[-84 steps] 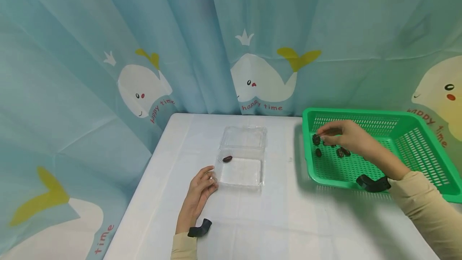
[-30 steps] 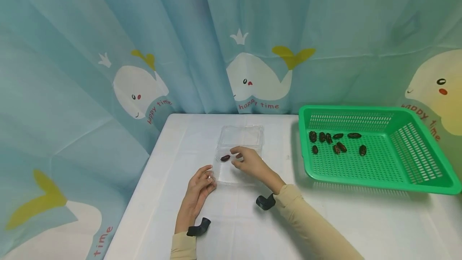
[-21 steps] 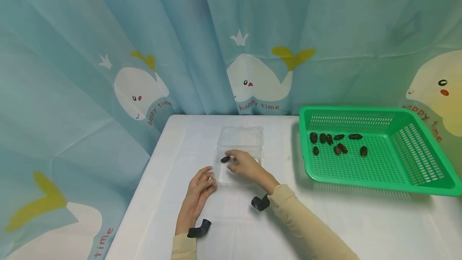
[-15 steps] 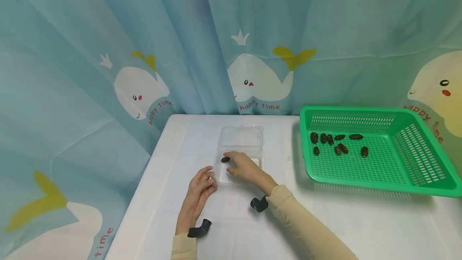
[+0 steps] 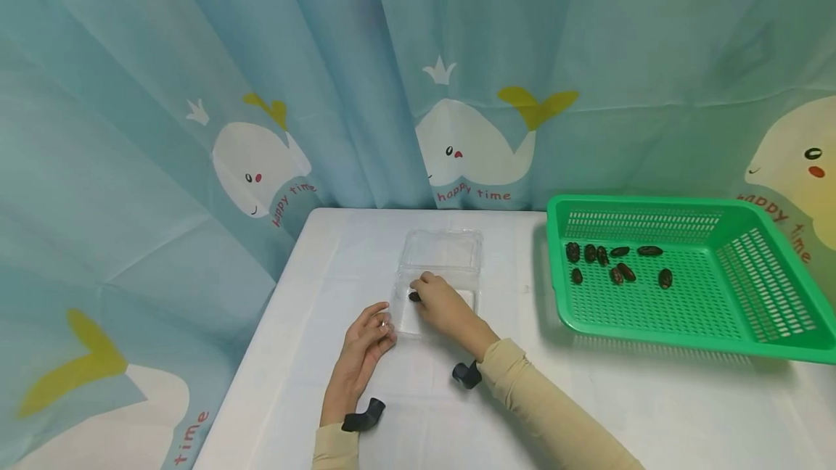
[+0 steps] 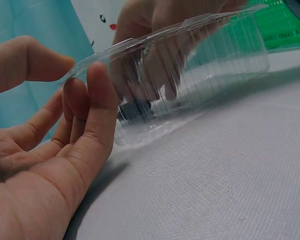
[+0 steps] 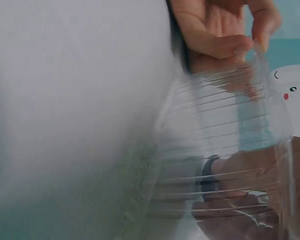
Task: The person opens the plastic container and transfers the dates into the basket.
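Observation:
A clear hinged plastic box lies with its lid folded back on the white table. At its left wall, my left hand pinches the rim between thumb and fingers, plain in the left wrist view. My right hand reaches down into the box, fingers bent around a dark, wrinkled dried date near the left side. Through the ribbed wall in the left wrist view, the date shows low by the right fingertips. The hand covers much of the box floor.
To the right stands a green slotted basket, with several dried dates lying toward its left and back. A blue whale-print curtain hangs behind the table.
My right hand has come from the basket into the box, and its fingers have closed around the date. The date has shifted slightly toward the near side. My left hand stays at the rim.

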